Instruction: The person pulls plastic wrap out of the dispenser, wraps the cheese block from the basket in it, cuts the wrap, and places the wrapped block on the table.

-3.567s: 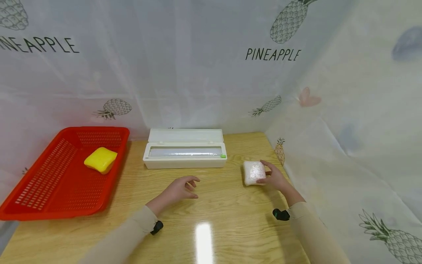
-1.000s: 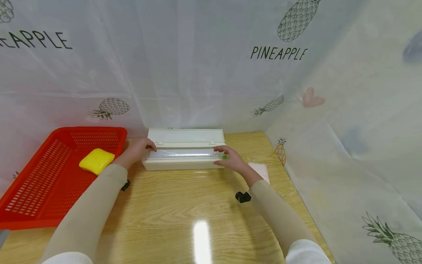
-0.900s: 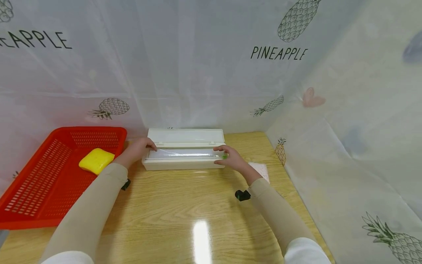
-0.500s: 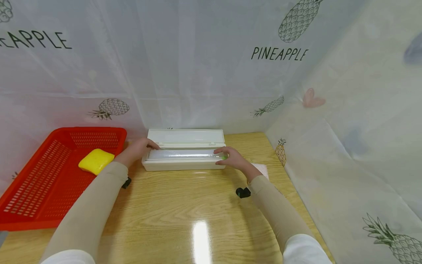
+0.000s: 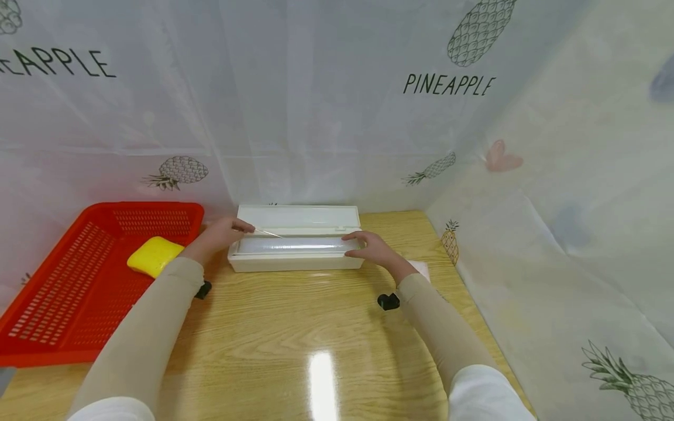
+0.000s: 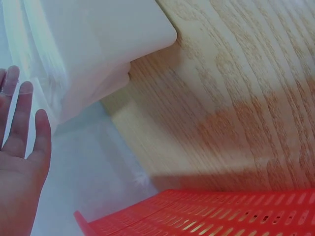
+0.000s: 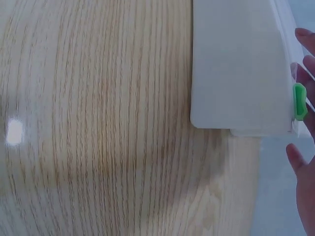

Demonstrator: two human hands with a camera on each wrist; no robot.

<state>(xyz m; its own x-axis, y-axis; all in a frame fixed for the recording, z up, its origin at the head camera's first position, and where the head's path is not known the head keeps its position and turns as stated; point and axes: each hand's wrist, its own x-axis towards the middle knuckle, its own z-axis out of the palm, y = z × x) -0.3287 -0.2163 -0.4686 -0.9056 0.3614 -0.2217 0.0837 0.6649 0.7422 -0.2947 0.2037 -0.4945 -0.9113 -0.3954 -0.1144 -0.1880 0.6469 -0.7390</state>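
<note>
A white dispenser box point(image 5: 295, 264) stands with its lid raised at the back of the table, a roll of plastic wrap point(image 5: 300, 244) inside. My left hand point(image 5: 218, 235) pinches the wrap's loose edge above the box's left end; a thin taut line of film runs from its fingertips toward the roll. In the left wrist view, clear film lies across the fingertips point(image 6: 25, 88). At the box's right end my right hand point(image 5: 376, 250) has its fingers spread over the roll and the thumb apart, by the green cutter slider point(image 7: 299, 102). Whether its fingertips hold film is unclear.
A red basket point(image 5: 68, 275) at left holds a yellow cushion-shaped block point(image 5: 154, 256). A pale wrapped square block point(image 5: 422, 269) lies right of the box, partly behind my right forearm. A printed curtain hangs along the back and right table edges.
Earlier my right hand was at the pale block and my left hovered over the table; both moved to the box. In the last half second my left hand has lifted the film's edge slightly.
</note>
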